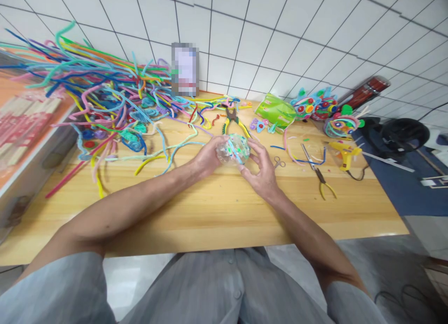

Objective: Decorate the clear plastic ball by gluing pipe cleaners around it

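Observation:
My left hand [211, 155] grips a clear, roundish object [234, 149] by its left side. Small green, blue and white bits show in or on it, with a pale blue strip across the front; whether it is a tub or a bag I cannot tell. My right hand [258, 169] curves round the other side, thumb at the lower front and fingers at the right edge. Just behind it lie pliers [235, 120] with yellow and dark handles. Small scissors [279, 162] rest to the right of my right hand.
Pipe cleaners [115, 91] in many colours heap at the left. At the right are a green packet [276, 110], colourful fuzzy animal-like heads [341, 123], a yellow glue gun [345, 155] and long-nosed pliers [319, 175]. A tiled wall [273, 44] backs the wooden table [217, 217].

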The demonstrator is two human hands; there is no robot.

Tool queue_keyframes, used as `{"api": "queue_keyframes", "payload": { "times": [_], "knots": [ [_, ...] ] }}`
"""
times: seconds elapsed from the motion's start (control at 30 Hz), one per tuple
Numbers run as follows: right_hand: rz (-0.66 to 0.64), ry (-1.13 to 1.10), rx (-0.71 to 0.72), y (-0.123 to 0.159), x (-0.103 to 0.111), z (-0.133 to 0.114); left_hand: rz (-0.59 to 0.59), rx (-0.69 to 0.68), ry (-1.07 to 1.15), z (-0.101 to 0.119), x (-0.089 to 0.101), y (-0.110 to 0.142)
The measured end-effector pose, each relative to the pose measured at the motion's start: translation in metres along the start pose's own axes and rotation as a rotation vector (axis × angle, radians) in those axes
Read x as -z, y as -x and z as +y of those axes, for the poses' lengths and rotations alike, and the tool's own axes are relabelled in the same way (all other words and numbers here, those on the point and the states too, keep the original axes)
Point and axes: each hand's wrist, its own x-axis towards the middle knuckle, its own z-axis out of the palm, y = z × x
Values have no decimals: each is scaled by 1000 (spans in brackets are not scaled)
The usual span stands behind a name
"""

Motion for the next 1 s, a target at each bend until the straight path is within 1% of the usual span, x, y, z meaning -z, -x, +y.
{"api": "queue_keyframes", "payload": {
  "times": [0.13,0.3,0.47,0.73,0.83,1.0],
  "knots": [
    [-8,15,43,1,0,5,27,122,81,4,2,1],
    [-18,50,72,1,4,17,42,180,109,9,-1,4],
    [-15,55,61,6,7,25,74,174,84,4,-6,6],
    [12,4,50,12,6,27,110,158,65,-1,-10,10],
    [18,1,32,13,5,26,121,146,53,-3,-9,10],
    [6,-13,-21,13,4,24,101,101,3,-5,-3,10]
  ]
}}
